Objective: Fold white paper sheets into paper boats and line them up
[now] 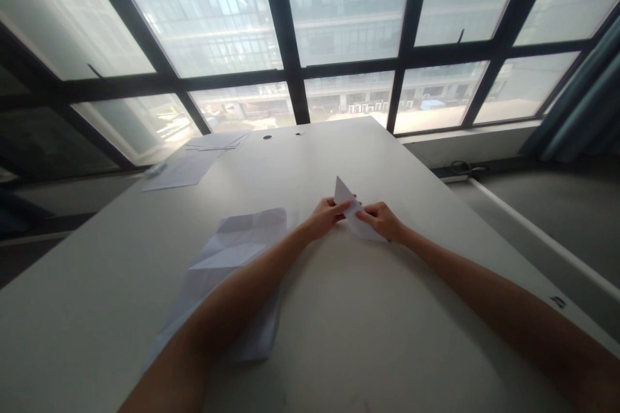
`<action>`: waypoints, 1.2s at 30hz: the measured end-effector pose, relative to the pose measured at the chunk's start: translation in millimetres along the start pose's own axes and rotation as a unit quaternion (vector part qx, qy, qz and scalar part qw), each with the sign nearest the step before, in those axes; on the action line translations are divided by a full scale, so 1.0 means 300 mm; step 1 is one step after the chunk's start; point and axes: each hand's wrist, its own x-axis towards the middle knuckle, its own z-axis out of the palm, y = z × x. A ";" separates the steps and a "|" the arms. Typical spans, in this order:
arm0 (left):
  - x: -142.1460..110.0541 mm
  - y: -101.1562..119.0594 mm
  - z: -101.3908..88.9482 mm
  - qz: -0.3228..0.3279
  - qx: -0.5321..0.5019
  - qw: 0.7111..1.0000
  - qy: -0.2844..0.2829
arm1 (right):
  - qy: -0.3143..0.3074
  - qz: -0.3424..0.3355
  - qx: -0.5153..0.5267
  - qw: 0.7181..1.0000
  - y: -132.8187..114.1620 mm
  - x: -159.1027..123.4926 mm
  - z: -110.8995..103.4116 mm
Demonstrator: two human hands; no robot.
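A folded piece of white paper [345,192] with a pointed top is held between my two hands over the middle of the table. My left hand [327,216] pinches its left side, thumb on the near face and fingers behind. On the right, my right hand [382,219] grips the same paper with the thumb pressed on its face. The paper's lower right corner reaches down under my right hand, close to the tabletop. Creased, partly unfolded white sheets [254,229] lie left of my hands, partly covered by my left forearm.
The white table [349,335] stretches toward large dark-framed windows [349,13]. More white sheets [181,171] lie at its far left. Two small round holes [267,137] show near the far edge. A small dark mark [558,302] sits near the right edge; a blue curtain [581,97] hangs beyond.
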 end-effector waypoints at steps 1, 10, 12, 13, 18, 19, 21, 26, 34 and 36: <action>-0.005 -0.003 0.007 -0.003 0.021 1.000 -0.016 | 0.013 -0.002 0.000 1.000 0.000 0.001 0.001; 0.012 -0.016 0.013 0.093 -0.034 0.990 0.099 | -0.013 0.072 0.040 0.997 -0.005 0.006 0.004; 0.020 -0.017 0.007 0.102 -0.060 0.987 0.113 | -0.006 0.083 0.044 0.996 -0.001 0.008 -0.001; 0.022 -0.017 0.005 0.104 -0.069 0.985 0.115 | -0.001 0.086 0.047 0.995 0.001 0.009 -0.003; 0.020 -0.019 0.003 0.086 -0.062 0.989 0.102 | 0.039 0.066 -0.005 0.997 0.007 0.006 0.001; 0.018 -0.019 0.004 0.078 -0.055 0.991 0.093 | 0.059 0.060 -0.038 0.996 0.005 0.004 0.004; 0.013 -0.018 0.007 0.059 -0.049 0.994 0.078 | 0.106 0.050 -0.134 0.984 -0.002 -0.001 0.010; 0.007 -0.011 0.020 0.034 -0.037 0.997 0.060 | 0.129 0.045 -0.386 0.912 -0.039 -0.019 0.027; 0.012 -0.029 0.016 0.050 0.014 0.996 0.075 | 0.093 0.012 -0.361 0.928 -0.083 -0.038 0.044; 0.012 -0.034 0.013 0.050 0.023 0.995 0.085 | 0.105 0.028 -0.291 0.951 -0.073 -0.029 0.038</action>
